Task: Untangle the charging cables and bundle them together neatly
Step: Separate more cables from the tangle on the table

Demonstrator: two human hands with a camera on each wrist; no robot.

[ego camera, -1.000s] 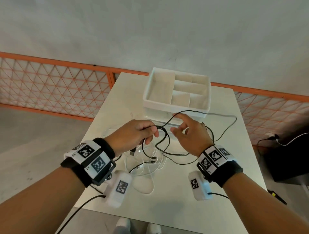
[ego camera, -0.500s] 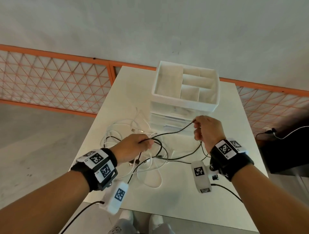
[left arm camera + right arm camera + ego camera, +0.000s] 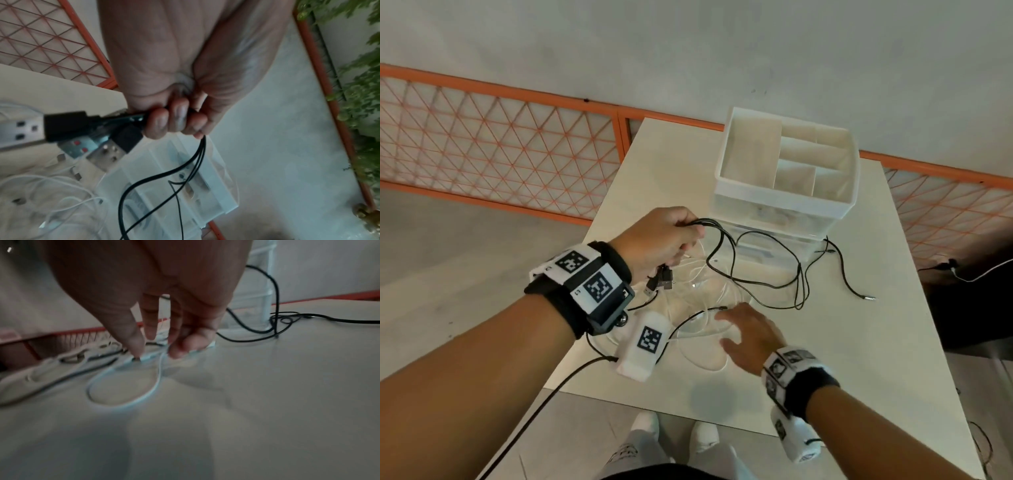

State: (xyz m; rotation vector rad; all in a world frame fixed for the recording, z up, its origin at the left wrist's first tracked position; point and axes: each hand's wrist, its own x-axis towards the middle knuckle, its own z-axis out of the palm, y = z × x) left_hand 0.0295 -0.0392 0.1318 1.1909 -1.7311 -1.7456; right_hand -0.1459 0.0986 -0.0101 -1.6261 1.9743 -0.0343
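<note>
My left hand is raised over the table and grips a bunch of black cables. Their USB plugs hang below my fist. In the left wrist view my curled fingers wrap the black cables, with the plugs sticking out to the left. The strands loop down to the table, and one free end lies to the right. My right hand is down on the heap of white cables. Its fingertips touch a white cable loop, fingers nearly straight.
A white compartment organizer with drawers stands at the back of the white table, right behind the black loops. An orange mesh fence runs behind and to the left. A dark object with its own cables sits off the right edge.
My right hand let go of the black cable and dropped left onto the white cables. My left hand rose toward the organizer, lifting the black cables.
</note>
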